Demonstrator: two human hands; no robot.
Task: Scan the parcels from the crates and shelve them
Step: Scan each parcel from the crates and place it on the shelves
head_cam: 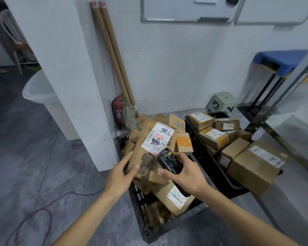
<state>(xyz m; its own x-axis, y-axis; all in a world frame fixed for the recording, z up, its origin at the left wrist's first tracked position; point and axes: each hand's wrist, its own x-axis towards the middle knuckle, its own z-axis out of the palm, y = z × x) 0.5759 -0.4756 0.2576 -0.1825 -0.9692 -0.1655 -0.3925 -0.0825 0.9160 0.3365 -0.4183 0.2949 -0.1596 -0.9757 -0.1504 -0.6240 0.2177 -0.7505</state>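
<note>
**Parcel Held Over Crate, Scanner Presented to Label**

A flat cardboard parcel (150, 151) is being held tilted above the near black crate (140, 197). It is being gripped at its lower left corner by the left hand (120, 174): the thumb is being pressed on the printed upper face, while the fingers (126, 158) are being laid along the perforated left edge. A white shipping label (158, 138), marked "7786" by hand, is being shown on the upper face.

A black handheld scanner (168, 161) is being gripped by the right hand (183, 172), with the fingers curled round its body and the thumb extended onto the parcel's face. The scanner head is being held just below the label's lower edge.

The crate is being shown as rigid slotted plastic, filled with creased brown cartons. A second black crate (203, 150), beside it on the right, is being occupied by box-shaped parcels sealed with glossy tape. Two long cardboard tubes (112, 55) are being leaned against the tiled wall.
</note>
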